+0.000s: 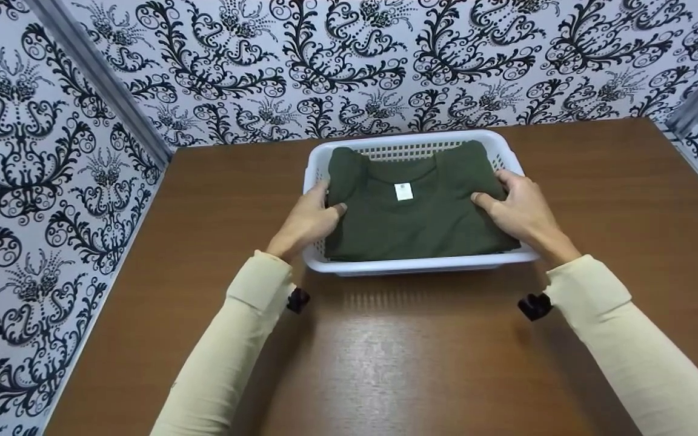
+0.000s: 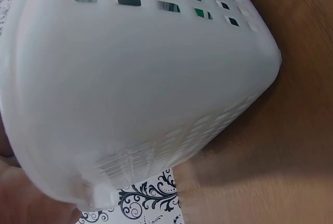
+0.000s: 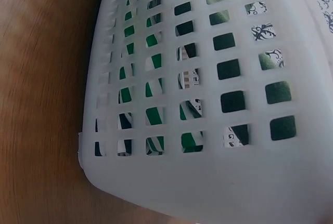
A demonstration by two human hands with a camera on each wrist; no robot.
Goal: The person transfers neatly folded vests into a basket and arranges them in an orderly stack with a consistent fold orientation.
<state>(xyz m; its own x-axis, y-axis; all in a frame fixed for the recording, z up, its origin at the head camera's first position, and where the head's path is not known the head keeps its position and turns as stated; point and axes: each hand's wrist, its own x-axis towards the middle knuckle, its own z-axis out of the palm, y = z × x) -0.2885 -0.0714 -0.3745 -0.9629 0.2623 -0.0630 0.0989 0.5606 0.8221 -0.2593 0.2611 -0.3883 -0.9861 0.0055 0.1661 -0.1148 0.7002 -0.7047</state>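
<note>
A folded dark green shirt [image 1: 412, 224] with a white label at its neckline lies in a white plastic basket [image 1: 409, 265]. At the shirt's left edge, my left hand [image 1: 308, 219] grips it, thumb on top and fingers down inside the rim. My right hand [image 1: 521, 209] holds the opposite edge the same way, its thumb on the cloth. Both hands' lower fingers are hidden by shirt and basket. In the left wrist view, part of the left hand [image 2: 31, 200] shows beyond the basket rim. Through the holes in the basket wall [image 3: 208, 193], green, white and dark patches show.
The basket stands on a brown wooden table [image 1: 373, 351], near its back edge. Patterned black-and-white panels [image 1: 349, 66] rise behind the table and at both sides, with grey metal strips [image 1: 100, 79] at the corners. A dark device [image 1: 535, 306] sits under each wrist.
</note>
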